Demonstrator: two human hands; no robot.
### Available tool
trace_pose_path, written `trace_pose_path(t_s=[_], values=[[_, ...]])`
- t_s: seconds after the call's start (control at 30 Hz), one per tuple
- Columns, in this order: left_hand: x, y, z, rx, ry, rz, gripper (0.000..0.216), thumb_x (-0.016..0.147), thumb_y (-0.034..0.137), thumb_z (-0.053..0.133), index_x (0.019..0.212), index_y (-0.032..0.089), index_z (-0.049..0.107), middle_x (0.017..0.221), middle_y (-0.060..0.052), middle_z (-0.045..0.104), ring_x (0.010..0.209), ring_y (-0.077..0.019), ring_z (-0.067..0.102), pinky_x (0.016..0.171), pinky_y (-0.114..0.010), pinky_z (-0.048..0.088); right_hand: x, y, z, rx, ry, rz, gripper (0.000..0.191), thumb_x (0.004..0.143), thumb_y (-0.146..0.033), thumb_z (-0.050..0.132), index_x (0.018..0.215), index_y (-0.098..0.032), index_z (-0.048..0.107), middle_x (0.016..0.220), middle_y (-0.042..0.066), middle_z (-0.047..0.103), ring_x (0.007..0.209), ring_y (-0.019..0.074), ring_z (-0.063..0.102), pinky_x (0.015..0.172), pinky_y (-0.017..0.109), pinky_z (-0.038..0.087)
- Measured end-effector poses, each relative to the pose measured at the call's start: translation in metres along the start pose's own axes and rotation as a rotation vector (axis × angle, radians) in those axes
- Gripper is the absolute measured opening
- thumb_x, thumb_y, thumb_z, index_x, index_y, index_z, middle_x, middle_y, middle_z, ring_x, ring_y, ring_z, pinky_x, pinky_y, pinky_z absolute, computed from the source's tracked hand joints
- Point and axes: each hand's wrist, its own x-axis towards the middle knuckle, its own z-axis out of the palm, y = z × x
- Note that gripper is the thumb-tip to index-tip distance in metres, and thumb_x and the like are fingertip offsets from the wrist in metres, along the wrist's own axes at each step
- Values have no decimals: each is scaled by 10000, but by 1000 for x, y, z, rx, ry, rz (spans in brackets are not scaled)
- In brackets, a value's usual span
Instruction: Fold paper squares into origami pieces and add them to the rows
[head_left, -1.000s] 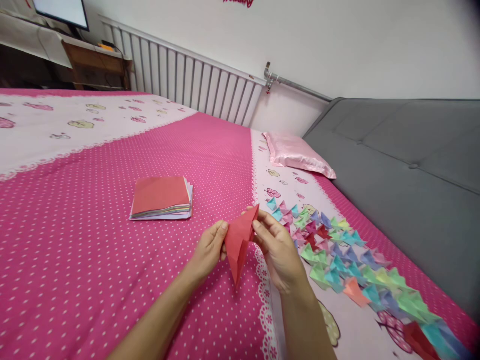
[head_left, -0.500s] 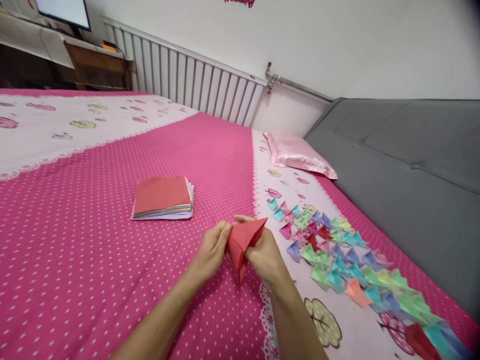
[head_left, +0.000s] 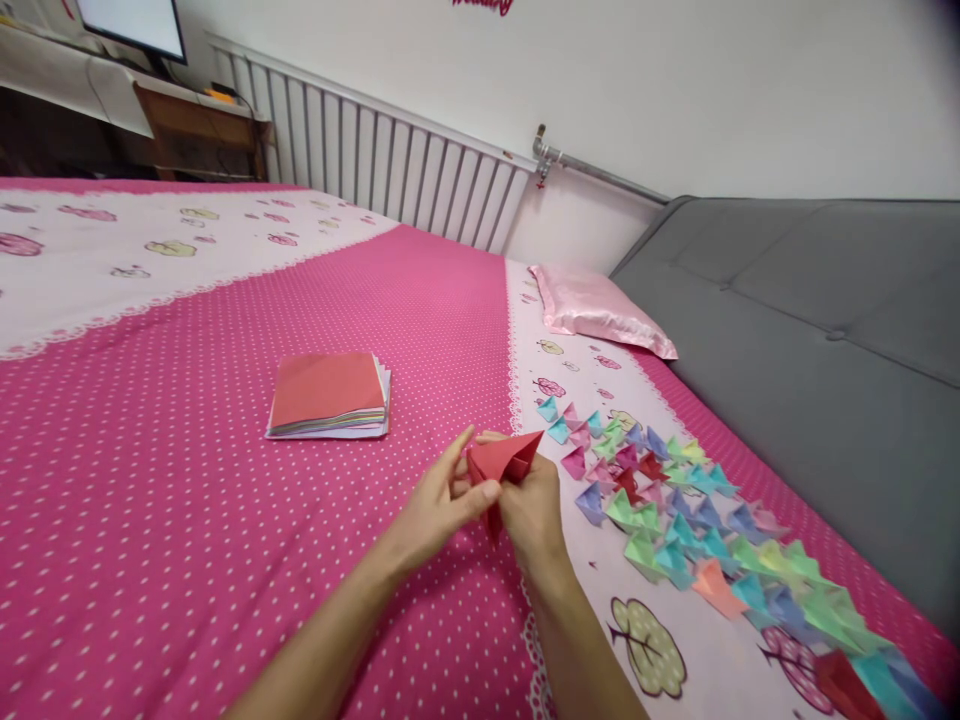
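Note:
A red folded paper (head_left: 501, 458), creased into a pointed, hollow shape, is between my two hands above the pink dotted part of the bed. My right hand (head_left: 531, 510) grips it from the right, with fingers partly hidden behind and inside the folds. My left hand (head_left: 439, 500) holds its left side, the thumb lying across the front and the index finger raised at the back edge. To the left lies a stack of coloured paper (head_left: 328, 392) with a red sheet on top. Many small folded paper boats (head_left: 679, 530) in several colours stand in rows on the right.
The bed cover (head_left: 187, 480) has pink dotted and white printed bands. Beyond the boats are a pink satin pillow (head_left: 596, 310) and a grey padded headboard (head_left: 810, 290). A white radiator (head_left: 375, 140) runs along the wall, and a desk with a monitor (head_left: 135, 25) stands at the far left.
My left hand has shifted its hold: its thumb moved down across the paper's front and its fingers opened upward. The red paper turned and moved slightly right.

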Motion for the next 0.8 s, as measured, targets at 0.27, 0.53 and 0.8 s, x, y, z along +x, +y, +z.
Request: trace_pose_path(t_s=[0.27,0.53,0.8], values=[[1,1,-1,182,25,82,425,751,273,589,1170,208,551,1135,-88,593,988,-212,558,823,-303,438,2,4,-4,-46,-11,6,342,637,-124,530,943,-204,659,855,7,699,764,191,633,695,294,490],[4,-5,-6,324,74,185,278,770,168,486,1008,184,628,842,-35,644,768,-176,565,701,-271,443,5,1,-7,-90,-25,5,206,718,-241,566,896,-206,663,852,20,697,775,192,636,718,308,488],[7,-4,-7,441,186,265,413,691,70,456,1044,180,640,907,-46,678,899,-214,585,807,-324,448,3,-3,-5,-256,-30,-42,226,713,-197,555,909,-225,662,894,23,685,780,192,638,717,313,499]])
